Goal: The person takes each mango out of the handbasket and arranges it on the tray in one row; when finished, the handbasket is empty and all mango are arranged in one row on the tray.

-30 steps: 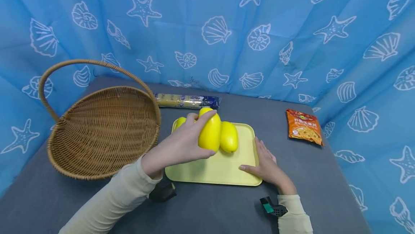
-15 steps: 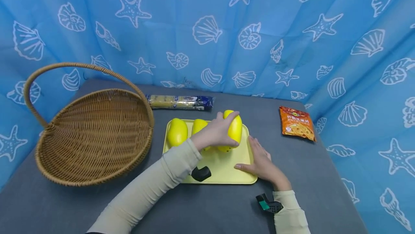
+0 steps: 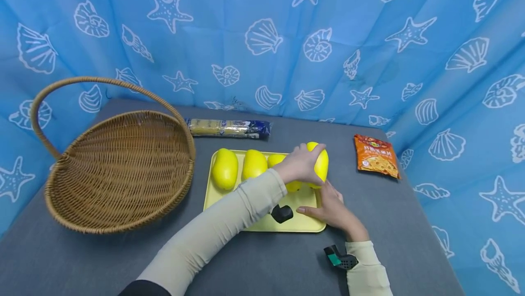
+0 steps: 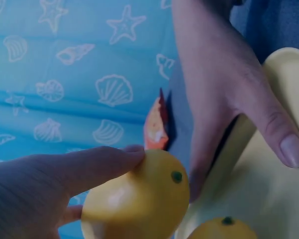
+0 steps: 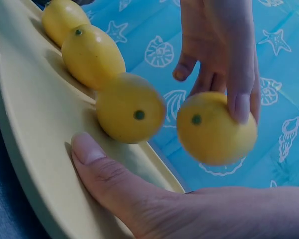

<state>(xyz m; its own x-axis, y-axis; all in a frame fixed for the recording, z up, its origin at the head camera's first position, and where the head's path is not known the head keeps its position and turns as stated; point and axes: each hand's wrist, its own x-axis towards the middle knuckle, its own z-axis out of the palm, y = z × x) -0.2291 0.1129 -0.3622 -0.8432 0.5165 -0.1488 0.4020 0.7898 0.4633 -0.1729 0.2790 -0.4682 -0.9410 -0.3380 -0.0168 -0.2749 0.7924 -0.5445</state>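
In the head view my left hand [image 3: 301, 165] holds a yellow mango [image 3: 321, 164] above the right end of a pale yellow tray [image 3: 301, 226]. The left wrist view shows thumb and fingers around this mango [image 4: 139, 199], its green stem spot facing the camera. My right hand [image 3: 334, 209] rests on the tray's right edge, thumb over the tray's surface and straight fingers along the outer side. Three more mangoes lie in a row on the tray: one at the left [image 3: 224, 169], one beside it [image 3: 254, 164], and a third [image 3: 275, 159] partly hidden by my left hand.
A wicker basket [image 3: 123, 173] with a tall handle stands left of the tray. Behind the tray lies a long clear and blue packet [image 3: 225, 128]. An orange snack bag [image 3: 376, 155] lies at the right. A blue curtain [image 3: 246, 9] hangs behind the grey table.
My left hand has carried the mango rightward across the tray to its right end, uncovering the mangoes at the left. My right hand has stayed on the tray's edge.
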